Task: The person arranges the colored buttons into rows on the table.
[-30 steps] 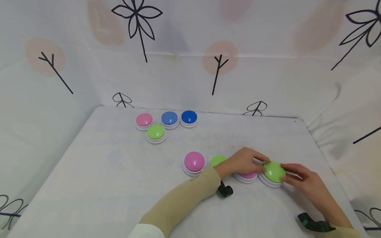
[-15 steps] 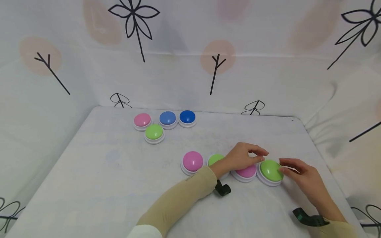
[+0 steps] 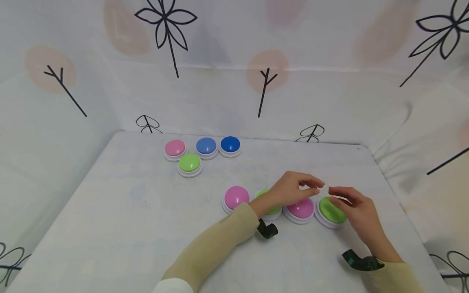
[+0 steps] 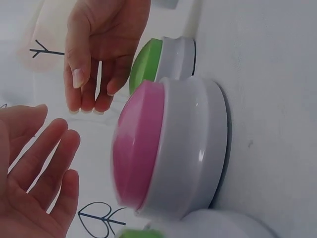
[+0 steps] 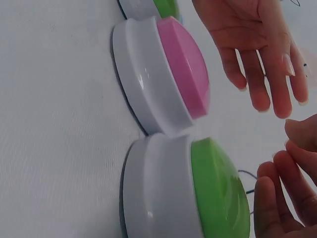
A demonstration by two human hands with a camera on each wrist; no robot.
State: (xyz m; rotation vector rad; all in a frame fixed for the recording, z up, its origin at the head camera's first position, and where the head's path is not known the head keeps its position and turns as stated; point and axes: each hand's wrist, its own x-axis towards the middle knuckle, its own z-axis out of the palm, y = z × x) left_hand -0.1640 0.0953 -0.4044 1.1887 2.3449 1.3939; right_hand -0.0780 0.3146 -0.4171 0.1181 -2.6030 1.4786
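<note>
Four-colour domed push buttons with white bases stand on the table. In the near row are a pink button (image 3: 236, 197), a green button (image 3: 274, 210) partly behind my left wrist, a second pink button (image 3: 301, 208) and a green button (image 3: 331, 211) at the right end. My left hand (image 3: 294, 188) hovers above the second pink button, fingers relaxed and holding nothing. Over the right-end green button hovers my right hand (image 3: 357, 209), loosely bent and holding nothing. The right wrist view shows a gap between its fingers and that green button (image 5: 218, 191).
Farther back stand a pink button (image 3: 175, 147), a light blue button (image 3: 206, 145), a dark blue button (image 3: 230, 144) and a green button (image 3: 189, 162). A printed cloth (image 3: 205, 97) rises behind the white table (image 3: 128, 228).
Both hands have come away from the right-end green button. The left hand has moved left and up; the right hand has lifted and moved left above the button.
</note>
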